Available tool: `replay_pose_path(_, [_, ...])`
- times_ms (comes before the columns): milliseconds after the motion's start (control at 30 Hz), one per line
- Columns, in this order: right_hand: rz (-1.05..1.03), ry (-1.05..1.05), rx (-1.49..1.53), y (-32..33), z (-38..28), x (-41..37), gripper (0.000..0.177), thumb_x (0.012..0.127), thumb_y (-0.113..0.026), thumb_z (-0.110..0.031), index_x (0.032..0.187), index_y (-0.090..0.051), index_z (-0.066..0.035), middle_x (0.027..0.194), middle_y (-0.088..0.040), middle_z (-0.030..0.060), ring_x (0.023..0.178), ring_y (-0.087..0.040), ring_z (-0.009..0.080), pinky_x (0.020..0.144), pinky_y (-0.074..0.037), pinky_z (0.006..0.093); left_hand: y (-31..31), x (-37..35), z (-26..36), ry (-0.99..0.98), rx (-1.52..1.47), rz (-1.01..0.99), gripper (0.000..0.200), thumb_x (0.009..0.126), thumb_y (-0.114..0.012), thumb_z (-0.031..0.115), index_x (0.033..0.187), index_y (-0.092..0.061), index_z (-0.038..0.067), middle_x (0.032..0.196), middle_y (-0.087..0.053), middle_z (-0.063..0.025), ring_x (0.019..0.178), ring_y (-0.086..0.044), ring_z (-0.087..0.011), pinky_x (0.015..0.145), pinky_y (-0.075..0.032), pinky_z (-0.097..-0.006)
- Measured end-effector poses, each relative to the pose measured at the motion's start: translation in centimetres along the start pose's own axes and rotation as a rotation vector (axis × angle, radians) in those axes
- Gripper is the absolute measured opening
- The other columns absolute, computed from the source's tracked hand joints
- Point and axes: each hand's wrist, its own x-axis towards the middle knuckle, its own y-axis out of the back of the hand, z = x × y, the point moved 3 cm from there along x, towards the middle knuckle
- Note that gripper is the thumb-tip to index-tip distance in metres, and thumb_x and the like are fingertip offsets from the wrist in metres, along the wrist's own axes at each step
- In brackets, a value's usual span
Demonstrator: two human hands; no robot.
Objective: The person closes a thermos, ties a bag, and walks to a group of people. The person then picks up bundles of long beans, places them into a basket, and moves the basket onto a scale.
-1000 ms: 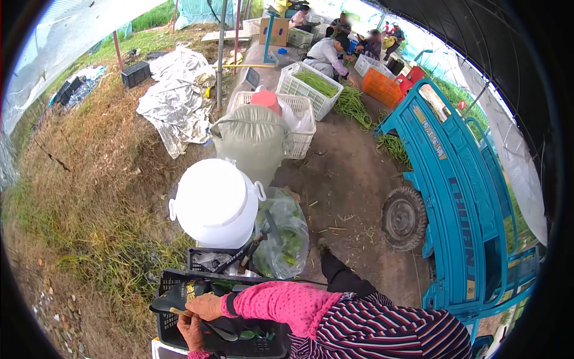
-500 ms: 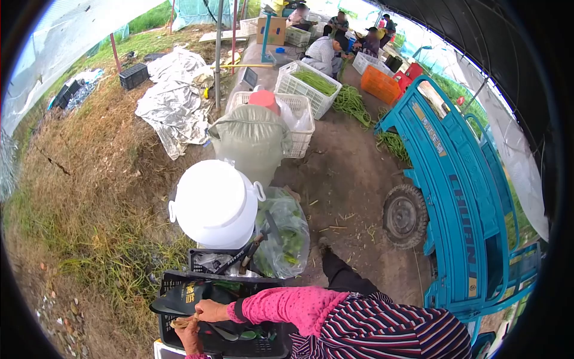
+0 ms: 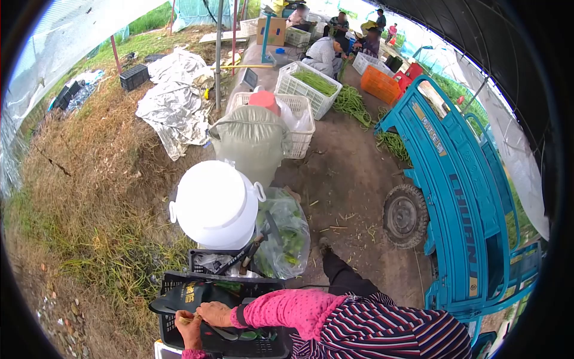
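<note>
Both my hands meet over a black plastic crate (image 3: pixel 168 341). My left hand (image 3: pixel 190 330) is closed, fingers pinched around a small yellowish-tan thing (image 3: pixel 185 321) that I cannot make out. Close against it is my right hand (image 3: pixel 214 313), fingers curled together; what they hold is hidden. Just behind my hands, a dark item with yellow lettering (image 3: pixel 190 293) lies across the crate. A grey blade-like piece (image 3: pixel 224 334) and some green bits show inside the crate, partly covered by my wrist.
A white lidded barrel (image 3: pixel 212 194) stands beyond a smaller black crate with dark-handled tools (image 3: pixel 251 251). Beside it sits a clear bag of greens (image 3: pixel 287 233). A blue cargo tricycle (image 3: pixel 454 197) is parked right. People sit farther back near white crates (image 3: pixel 308 87) of long green vegetables.
My right hand has shifted slightly right, and my left hand has turned more upright. The tan thing, longer in view before, is now mostly covered by my fingers.
</note>
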Motion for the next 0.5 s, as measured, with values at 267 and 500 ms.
replay_pose_path(267, [0.180,0.068,-0.091,2.5,0.1,0.9,0.017,0.075,-0.056,-0.012,0.091,-0.054,-0.006,0.093,-0.052,0.0110,0.088,-0.054,0.0294,0.066,-0.048,0.0413,-1.2,-1.4,1.9,-0.411,0.754,0.086,0.020,0.063,-0.056,-0.003,0.078,-0.045,0.004,0.068,-0.049,-0.0132,0.064,-0.050,-0.0319,0.059,-0.040,-0.0372])
replay_pose_path(500, [-0.173,0.154,0.099,1.9,0.1,3.9,0.020,0.078,-0.057,-0.018,0.095,-0.053,-0.010,0.092,-0.057,0.0101,0.092,-0.056,0.0318,0.068,-0.045,0.0435,-2.6,-1.5,2.6,-0.541,0.896,0.101,0.025,0.062,-0.058,0.001,0.084,-0.045,0.003,0.077,-0.050,-0.0150,0.072,-0.047,-0.0371,0.063,-0.037,-0.0442])
